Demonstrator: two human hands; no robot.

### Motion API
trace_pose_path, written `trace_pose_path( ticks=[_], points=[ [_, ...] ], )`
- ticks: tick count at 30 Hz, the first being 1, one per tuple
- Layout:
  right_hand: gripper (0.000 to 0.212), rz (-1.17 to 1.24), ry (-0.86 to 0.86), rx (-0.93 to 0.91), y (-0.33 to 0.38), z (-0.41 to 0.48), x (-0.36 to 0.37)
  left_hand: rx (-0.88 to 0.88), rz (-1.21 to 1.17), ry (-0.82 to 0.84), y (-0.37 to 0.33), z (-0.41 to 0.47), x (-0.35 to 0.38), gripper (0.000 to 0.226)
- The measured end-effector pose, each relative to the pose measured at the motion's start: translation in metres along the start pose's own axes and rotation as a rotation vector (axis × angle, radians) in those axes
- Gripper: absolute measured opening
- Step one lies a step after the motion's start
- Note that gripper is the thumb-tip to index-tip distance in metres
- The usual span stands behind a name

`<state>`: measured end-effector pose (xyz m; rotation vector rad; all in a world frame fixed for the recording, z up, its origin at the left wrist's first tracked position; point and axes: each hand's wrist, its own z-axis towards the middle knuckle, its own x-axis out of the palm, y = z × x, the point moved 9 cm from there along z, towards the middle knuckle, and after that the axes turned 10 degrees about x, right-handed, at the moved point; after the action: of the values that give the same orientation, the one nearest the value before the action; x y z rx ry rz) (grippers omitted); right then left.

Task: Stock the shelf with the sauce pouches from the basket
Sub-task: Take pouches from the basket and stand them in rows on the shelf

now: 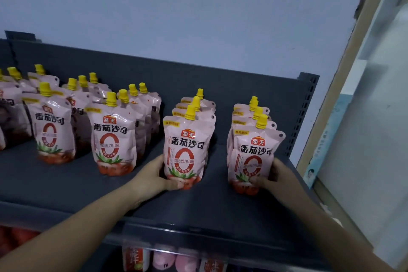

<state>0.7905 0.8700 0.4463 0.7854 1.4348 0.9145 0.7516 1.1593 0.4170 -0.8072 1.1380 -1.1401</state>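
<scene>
Left hand [154,178] is gripping the six-o'clock pouch [185,150]; right hand [276,174], the four-o'clock pouch [254,152]. Advise seating bases flat, upright.

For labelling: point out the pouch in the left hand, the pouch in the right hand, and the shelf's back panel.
Left-hand pouch [185,152]: head view, printed front.
Right-hand pouch [254,153]: head view, printed front.
Back panel [242,86]: head view, bare grey metal.

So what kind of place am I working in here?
Probably a shop, or a mock-up of one: a dark metal shelf with a perforated upright, rows of identical yellow-capped pouches facing front, and more packaged goods on the tier below.
</scene>
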Motion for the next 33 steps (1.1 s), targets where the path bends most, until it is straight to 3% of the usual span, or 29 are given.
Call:
trace_pose_path(
  ticks=[12, 16, 22, 28, 33],
  points=[
    [0.045, -0.171, -0.239, 0.063, -0.003, -0.01, -0.009, 0.062, 0.257, -0.045, -0.009, 0.011, -0.004, 0.064],
    [0.055, -0.024, -0.352, 0.084, -0.007, -0.02, -0.018, 0.048, 0.248, -0.048, -0.006, 0.012, -0.007, 0.071],
    [0.052, 0.07, -0.403, 0.072, 0.001, -0.028, -0.016, 0.035, 0.217, -0.058, -0.008, 0.014, -0.009, 0.073],
    [0.052, 0.06, -0.282, 0.119, -0.006, -0.02, 0.001, 0.012, 0.203, -0.107, 0.0, 0.006, -0.014, 0.056],
    [0.074, -0.011, -0.178, 0.114, -0.006, -0.015, 0.009, 0.045, 0.334, -0.106, -0.011, 0.007, -0.016, 0.05]
  ],
)
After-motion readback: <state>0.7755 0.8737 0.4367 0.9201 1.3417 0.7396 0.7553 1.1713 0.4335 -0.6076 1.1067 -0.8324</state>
